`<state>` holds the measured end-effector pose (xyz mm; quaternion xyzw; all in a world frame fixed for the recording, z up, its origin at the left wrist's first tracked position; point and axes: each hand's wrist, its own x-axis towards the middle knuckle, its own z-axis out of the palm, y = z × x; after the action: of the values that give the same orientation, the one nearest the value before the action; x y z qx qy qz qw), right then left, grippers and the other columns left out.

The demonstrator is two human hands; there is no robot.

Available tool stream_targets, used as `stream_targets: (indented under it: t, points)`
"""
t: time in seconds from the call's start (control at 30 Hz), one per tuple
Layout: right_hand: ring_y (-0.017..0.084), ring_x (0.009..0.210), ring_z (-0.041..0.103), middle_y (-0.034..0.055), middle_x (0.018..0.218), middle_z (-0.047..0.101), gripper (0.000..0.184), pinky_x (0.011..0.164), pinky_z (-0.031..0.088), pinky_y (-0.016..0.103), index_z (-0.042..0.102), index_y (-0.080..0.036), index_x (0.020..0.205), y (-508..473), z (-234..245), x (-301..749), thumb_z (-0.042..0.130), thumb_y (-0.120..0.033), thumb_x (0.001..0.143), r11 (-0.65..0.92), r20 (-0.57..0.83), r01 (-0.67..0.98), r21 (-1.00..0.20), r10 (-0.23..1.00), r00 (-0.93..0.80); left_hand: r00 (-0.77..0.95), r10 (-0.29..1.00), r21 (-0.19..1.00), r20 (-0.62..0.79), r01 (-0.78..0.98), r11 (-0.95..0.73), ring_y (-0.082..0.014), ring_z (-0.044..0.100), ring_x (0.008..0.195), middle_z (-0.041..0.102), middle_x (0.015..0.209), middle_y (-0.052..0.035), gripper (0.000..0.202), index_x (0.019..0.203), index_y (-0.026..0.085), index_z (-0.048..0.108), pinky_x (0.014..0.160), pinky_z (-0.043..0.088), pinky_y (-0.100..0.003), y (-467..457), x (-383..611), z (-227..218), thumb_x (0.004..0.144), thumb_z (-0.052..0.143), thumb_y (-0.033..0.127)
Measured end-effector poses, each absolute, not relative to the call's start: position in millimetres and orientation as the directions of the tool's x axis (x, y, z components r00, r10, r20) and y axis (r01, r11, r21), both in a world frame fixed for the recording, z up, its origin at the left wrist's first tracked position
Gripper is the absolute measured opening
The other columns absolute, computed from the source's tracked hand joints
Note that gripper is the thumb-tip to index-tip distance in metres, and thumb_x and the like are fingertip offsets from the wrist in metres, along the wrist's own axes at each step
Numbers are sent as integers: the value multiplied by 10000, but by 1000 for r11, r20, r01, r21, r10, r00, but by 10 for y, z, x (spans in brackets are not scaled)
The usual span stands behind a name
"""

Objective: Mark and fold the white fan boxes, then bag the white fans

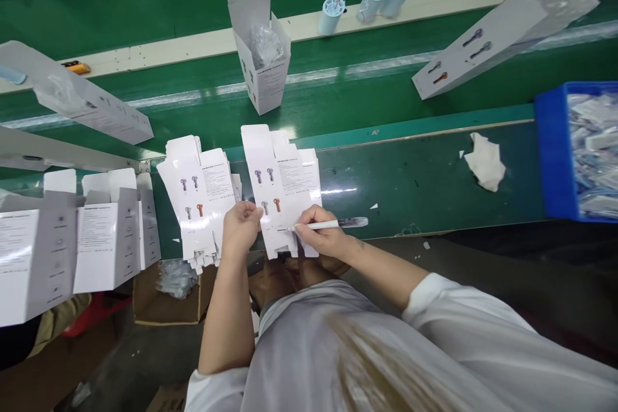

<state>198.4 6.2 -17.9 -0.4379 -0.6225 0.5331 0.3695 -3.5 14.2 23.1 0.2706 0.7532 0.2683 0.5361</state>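
Observation:
In the head view, my right hand (321,230) grips a white marker pen (324,224), its tip on the lower part of a flattened white carton (284,174). The carton is printed with small pictures of handheld devices and a text panel, and it lies on more flat cartons. My left hand (243,226) pinches the carton's left edge between thumb and fingers. Left of that hand rests another fanned stack of flat cartons (197,193) with the same print. The pen's clear cap end points right.
Opened cartons (103,232) stand at the left edge. Filled open boxes (263,71) sit on the green belt (338,87), with light-blue cylinders (331,16) behind. A blue bin (555,154) of small packets is at right, near a crumpled white scrap (485,161).

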Motion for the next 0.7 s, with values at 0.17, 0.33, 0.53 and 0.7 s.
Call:
stream_targets:
  t: [0.17,0.33,0.53,0.7]
  points:
    - [112,522,502,-30,627,550,198,488,421,251,511,-220,782,2,-371,1859,598,-375,868,42,-4,150,-988,956,-294,-328,702,650,-633,268,711,-129,553,562,571,617,24,145,789,199,577,550,439,-241,140,-11,120,731,616,325]
    - [114,518,493,-30,629,545,215,487,421,256,508,-223,781,-1,-411,1855,589,-401,869,30,-20,173,-985,960,-281,-327,705,639,-630,298,709,-148,583,612,595,647,7,146,798,198,593,591,461,-261,121,-4,72,746,608,334]
    - [114,502,475,-39,593,521,194,475,395,255,502,-224,771,22,-388,1848,594,-367,865,46,-12,180,-983,951,-310,-322,725,651,-608,321,688,-157,595,628,602,641,0,155,803,191,609,598,463,-264,133,-19,49,737,626,331]
    - [129,544,493,-20,638,539,240,514,422,278,488,-227,758,38,-274,1888,580,-417,871,6,-21,117,-993,974,-227,-281,687,652,-670,219,726,-133,556,544,561,585,26,155,775,193,584,544,444,-250,169,-34,263,721,643,325]
